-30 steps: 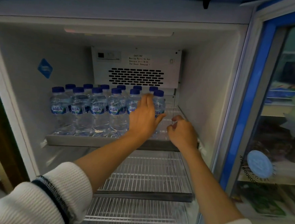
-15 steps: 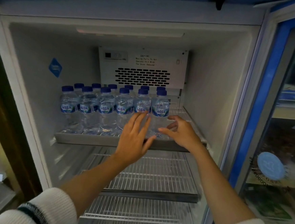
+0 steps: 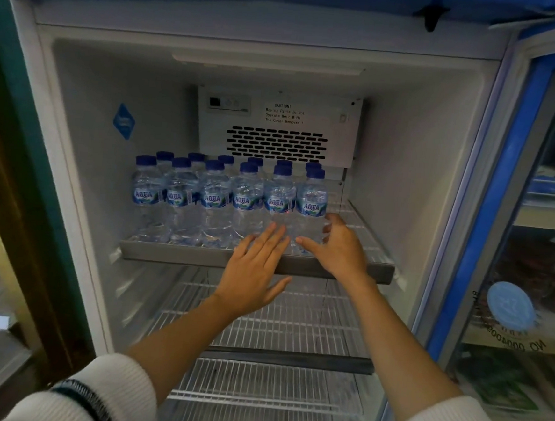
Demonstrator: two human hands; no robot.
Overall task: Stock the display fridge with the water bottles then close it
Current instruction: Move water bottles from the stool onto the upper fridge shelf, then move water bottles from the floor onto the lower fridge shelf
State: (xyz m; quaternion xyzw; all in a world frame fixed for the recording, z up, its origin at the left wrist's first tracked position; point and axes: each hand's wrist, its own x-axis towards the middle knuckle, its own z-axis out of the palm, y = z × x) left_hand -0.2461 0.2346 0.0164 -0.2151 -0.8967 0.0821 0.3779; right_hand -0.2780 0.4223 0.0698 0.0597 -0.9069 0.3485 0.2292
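Along the top shelf (image 3: 199, 256) of the display fridge (image 3: 439, 156), the right-hand stretch of wire past the last bottle lay bare up to the side wall, and the two wire shelves (image 3: 276, 330) below stood open from front to back. The glass door (image 3: 516, 202) stood swung out at the right, its blue frame running down the near edge of the opening. Both forearms reached in from white sleeves (image 3: 95, 398) that the bottom edge cut off. The left hand (image 3: 254, 275) hovered in front of the shelf's metal lip with fingers spread wide and straight, gripping nothing. The right hand (image 3: 341, 248) was at the foot of the rightmost water bottle (image 3: 311, 209), thumb and fingers loosely opened around its base; whether they actually touched the plastic I could not tell. Water bottles (image 3: 210, 201) with blue caps stood upright in two rows, six in front, the back row mostly hidden so only caps showed. Behind them a vented fan cover (image 3: 277, 127) carried a caution notice. Through the door glass, things beyond were blurred and hard to make out.
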